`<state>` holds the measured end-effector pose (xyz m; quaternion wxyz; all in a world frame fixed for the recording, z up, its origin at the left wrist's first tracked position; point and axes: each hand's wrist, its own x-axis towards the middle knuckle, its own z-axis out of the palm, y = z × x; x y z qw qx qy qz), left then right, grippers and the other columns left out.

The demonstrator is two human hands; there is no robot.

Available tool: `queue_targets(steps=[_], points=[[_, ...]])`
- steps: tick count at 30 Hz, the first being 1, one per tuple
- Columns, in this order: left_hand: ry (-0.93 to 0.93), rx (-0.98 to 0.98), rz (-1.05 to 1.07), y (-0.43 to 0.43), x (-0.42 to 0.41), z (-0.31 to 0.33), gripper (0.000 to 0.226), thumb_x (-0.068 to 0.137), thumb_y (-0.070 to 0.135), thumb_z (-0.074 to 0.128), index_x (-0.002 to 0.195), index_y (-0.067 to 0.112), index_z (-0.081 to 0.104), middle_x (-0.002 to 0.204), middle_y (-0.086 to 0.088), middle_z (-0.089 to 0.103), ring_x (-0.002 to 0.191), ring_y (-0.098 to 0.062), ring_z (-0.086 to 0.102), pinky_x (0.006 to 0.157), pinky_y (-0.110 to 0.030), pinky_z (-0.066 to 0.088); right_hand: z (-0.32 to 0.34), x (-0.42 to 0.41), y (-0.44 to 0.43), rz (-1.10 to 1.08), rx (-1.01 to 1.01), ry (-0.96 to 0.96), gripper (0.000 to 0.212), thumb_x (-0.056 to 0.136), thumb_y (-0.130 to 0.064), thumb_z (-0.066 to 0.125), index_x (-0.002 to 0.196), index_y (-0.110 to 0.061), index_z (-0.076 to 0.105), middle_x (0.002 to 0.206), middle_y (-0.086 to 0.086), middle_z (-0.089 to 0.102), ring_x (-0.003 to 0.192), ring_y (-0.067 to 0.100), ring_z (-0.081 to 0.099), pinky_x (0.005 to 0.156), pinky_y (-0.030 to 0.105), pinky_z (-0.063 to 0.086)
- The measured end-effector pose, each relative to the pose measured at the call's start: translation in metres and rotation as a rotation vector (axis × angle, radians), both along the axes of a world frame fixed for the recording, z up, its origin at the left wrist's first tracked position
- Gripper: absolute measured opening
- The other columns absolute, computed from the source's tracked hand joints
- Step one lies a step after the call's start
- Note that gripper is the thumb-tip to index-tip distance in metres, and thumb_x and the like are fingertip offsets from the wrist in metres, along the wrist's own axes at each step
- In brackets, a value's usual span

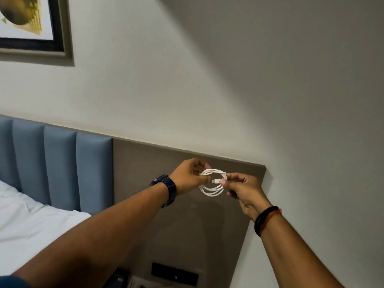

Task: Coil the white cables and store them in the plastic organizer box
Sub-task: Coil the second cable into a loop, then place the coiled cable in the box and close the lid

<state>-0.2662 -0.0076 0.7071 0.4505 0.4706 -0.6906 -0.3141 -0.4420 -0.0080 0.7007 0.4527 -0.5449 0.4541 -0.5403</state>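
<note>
A white cable [210, 192] is wound into a small round coil of several loops, held up in the air in front of the brown wall panel. My left hand [190, 177] pinches the coil's left side between thumb and fingers. My right hand [243, 189] grips the right side, its thumb and forefinger on the cable's white plug end [216, 181], which points left across the middle of the coil. No plastic organizer box is in view.
A brown wall panel [166, 225] stands behind my hands, with a dark socket plate [174, 273] low on it. A blue padded headboard [58, 163] and a bed with a white sheet [31, 221] lie at the left. A framed picture [31, 23] hangs top left.
</note>
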Motion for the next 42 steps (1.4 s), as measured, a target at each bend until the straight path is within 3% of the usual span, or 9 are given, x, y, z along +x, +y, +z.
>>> queue_targets(steps=[5, 10, 14, 18, 22, 26, 29, 34, 42], points=[[-0.232, -0.048, 0.079, -0.007, 0.001, -0.045, 0.025, 0.076, 0.028, 0.076, 0.099, 0.021, 0.072, 0.090, 0.004, 0.073, 0.078, -0.006, 0.066, 0.070, -0.018, 0.049, -0.038, -0.023, -0.007, 0.058, 0.137, -0.052, 0.017, 0.076, 0.006, 0.070, 0.086, -0.007, 0.067, 0.073, 0.004, 0.068, 0.058, 0.007, 0.063, 0.048, 0.015, 0.048], [-0.267, 0.128, -0.008, -0.017, -0.003, -0.139, 0.030, 0.075, 0.017, 0.077, 0.105, 0.016, 0.069, 0.095, -0.003, 0.073, 0.085, -0.015, 0.068, 0.080, -0.027, 0.054, -0.122, -0.034, -0.014, 0.112, 0.313, 0.003, 0.019, 0.074, 0.003, 0.074, 0.087, -0.011, 0.068, 0.076, 0.005, 0.073, 0.065, 0.011, 0.067, 0.057, 0.019, 0.052], [-0.314, 0.335, -0.099, -0.019, -0.005, -0.247, 0.034, 0.074, 0.013, 0.077, 0.107, 0.016, 0.067, 0.096, -0.004, 0.072, 0.087, -0.016, 0.066, 0.080, -0.028, 0.053, -0.226, -0.039, -0.012, 0.124, 0.484, 0.058, 0.018, 0.073, 0.003, 0.074, 0.087, -0.009, 0.071, 0.084, 0.012, 0.073, 0.077, 0.021, 0.064, 0.067, 0.028, 0.053], [-0.245, 0.554, -0.138, -0.013, -0.006, -0.370, 0.034, 0.071, 0.002, 0.077, 0.087, 0.030, 0.066, 0.083, 0.008, 0.068, 0.077, -0.003, 0.063, 0.072, -0.021, 0.054, -0.346, -0.039, -0.003, 0.094, 0.663, 0.055, 0.023, 0.070, 0.005, 0.076, 0.091, -0.001, 0.071, 0.092, 0.021, 0.073, 0.083, 0.030, 0.069, 0.073, 0.035, 0.059], [-0.196, 0.743, -0.053, -0.006, -0.006, -0.490, 0.028, 0.070, -0.008, 0.072, 0.083, 0.017, 0.073, 0.078, -0.007, 0.071, 0.072, -0.018, 0.064, 0.075, -0.039, 0.058, -0.464, -0.033, 0.004, 0.044, 0.792, 0.016, 0.019, 0.069, 0.007, 0.075, 0.085, -0.004, 0.073, 0.083, 0.013, 0.075, 0.071, 0.020, 0.072, 0.060, 0.026, 0.058], [-0.208, 0.846, -0.026, -0.023, -0.011, -0.587, 0.030, 0.066, 0.007, 0.079, 0.095, 0.013, 0.074, 0.087, -0.006, 0.072, 0.080, -0.014, 0.063, 0.078, -0.025, 0.051, -0.566, -0.027, -0.005, -0.045, 0.867, -0.056, 0.020, 0.071, 0.014, 0.070, 0.090, 0.006, 0.068, 0.068, 0.003, 0.075, 0.061, 0.015, 0.069, 0.057, 0.025, 0.058], [-0.149, 0.927, 0.034, -0.036, -0.016, -0.657, 0.031, 0.060, 0.001, 0.083, 0.088, 0.011, 0.075, 0.072, -0.006, 0.068, 0.069, -0.019, 0.061, 0.076, -0.033, 0.056, -0.636, -0.023, -0.013, -0.086, 0.892, -0.093, 0.019, 0.075, 0.014, 0.066, 0.081, -0.003, 0.069, 0.063, -0.002, 0.074, 0.059, 0.010, 0.070, 0.060, 0.024, 0.059], [-0.166, 0.958, 0.108, -0.041, -0.025, -0.739, 0.028, 0.058, 0.011, 0.086, 0.075, 0.030, 0.075, 0.064, 0.010, 0.070, 0.065, -0.012, 0.066, 0.080, -0.032, 0.058, -0.720, -0.021, -0.017, -0.186, 0.959, -0.116, 0.022, 0.080, 0.013, 0.062, 0.078, -0.009, 0.066, 0.073, -0.004, 0.072, 0.064, 0.008, 0.069, 0.064, 0.022, 0.058], [-0.355, 0.643, 0.141, -0.029, -0.032, -0.774, 0.024, 0.060, 0.020, 0.085, 0.083, 0.021, 0.077, 0.081, -0.010, 0.070, 0.081, -0.027, 0.063, 0.077, -0.026, 0.052, -0.754, -0.015, -0.013, -0.273, 0.970, -0.027, 0.021, 0.082, 0.005, 0.064, 0.103, 0.002, 0.066, 0.078, 0.011, 0.065, 0.066, 0.018, 0.061, 0.058, 0.021, 0.058]])
